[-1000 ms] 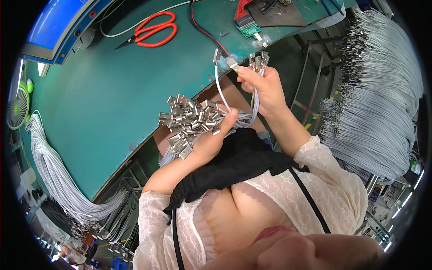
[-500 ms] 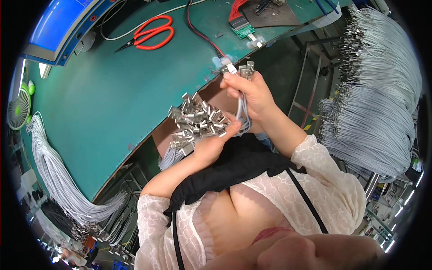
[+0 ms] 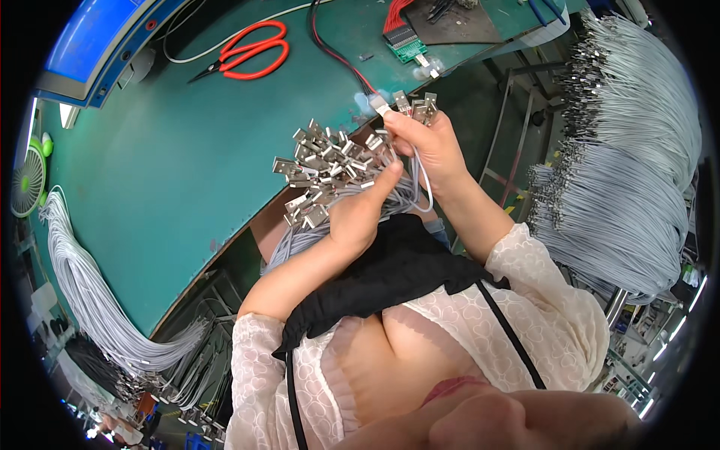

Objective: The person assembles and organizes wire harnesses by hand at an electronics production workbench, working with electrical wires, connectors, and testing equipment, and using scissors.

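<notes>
My left hand (image 3: 360, 214) is closed around a thick bundle of grey USB cables (image 3: 289, 244). Their metal USB plugs (image 3: 322, 161) fan out above the fingers, over the table's front edge. To its right, my right hand (image 3: 435, 150) grips a few more USB cables, whose plugs (image 3: 425, 109) stick out past the fingers. Its thumb and forefinger are at a small white connector (image 3: 381, 104), which sits at the table edge on the end of a red and black wire pair (image 3: 346, 61). Whether a plug is seated in that connector, I cannot tell.
Red-handled scissors (image 3: 251, 52) lie on the green table (image 3: 187, 150). A blue-screened device (image 3: 94, 45) and a green fan (image 3: 30, 176) stand at left. A circuit board (image 3: 407, 49) is at the back. Grey cable bundles hang left (image 3: 97, 292) and right (image 3: 637, 187).
My left hand and its bundle have moved up and slightly right, closer to my right hand. The plugs in my right hand have spread apart, and a cable loop below it now bows outward.
</notes>
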`<state>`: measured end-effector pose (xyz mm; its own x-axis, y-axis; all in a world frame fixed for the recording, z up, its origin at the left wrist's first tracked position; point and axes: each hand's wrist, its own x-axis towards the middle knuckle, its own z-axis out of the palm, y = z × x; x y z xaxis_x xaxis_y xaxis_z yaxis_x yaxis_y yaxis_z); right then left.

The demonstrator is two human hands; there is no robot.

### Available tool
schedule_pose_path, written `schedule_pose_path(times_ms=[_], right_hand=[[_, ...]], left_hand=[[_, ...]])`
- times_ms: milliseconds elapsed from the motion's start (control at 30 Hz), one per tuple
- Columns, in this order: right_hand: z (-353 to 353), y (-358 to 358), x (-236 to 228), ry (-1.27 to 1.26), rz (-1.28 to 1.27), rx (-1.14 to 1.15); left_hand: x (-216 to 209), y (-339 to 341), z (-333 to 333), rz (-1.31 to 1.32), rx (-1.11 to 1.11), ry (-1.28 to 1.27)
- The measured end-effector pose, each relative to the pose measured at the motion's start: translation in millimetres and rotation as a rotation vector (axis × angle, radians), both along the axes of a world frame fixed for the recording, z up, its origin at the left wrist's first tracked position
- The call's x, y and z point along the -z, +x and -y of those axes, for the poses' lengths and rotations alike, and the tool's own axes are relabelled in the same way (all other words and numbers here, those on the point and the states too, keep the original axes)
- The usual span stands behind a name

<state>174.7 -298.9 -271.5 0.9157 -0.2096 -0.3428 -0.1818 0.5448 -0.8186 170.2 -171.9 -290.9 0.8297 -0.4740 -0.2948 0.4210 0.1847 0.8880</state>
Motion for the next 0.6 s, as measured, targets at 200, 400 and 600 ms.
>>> schedule_pose_path(times_ms=[200, 400, 600], right_hand=[[-8.3, -0.4, -7.1, -0.137, 0.001, -0.035], [-12.7, -13.9, -13.0, -0.152, -0.033, 0.080], [-3.3, -3.2, -12.2, -0.042, -0.006, -0.034]], left_hand=[[3.8, 4.3, 7.9, -0.026, -0.135, -0.157], [12.9, -10.5, 9.3, -0.092, -0.155, -0.162], [9.5, -4.8, 10.1, -0.034, -0.230, -0.189]])
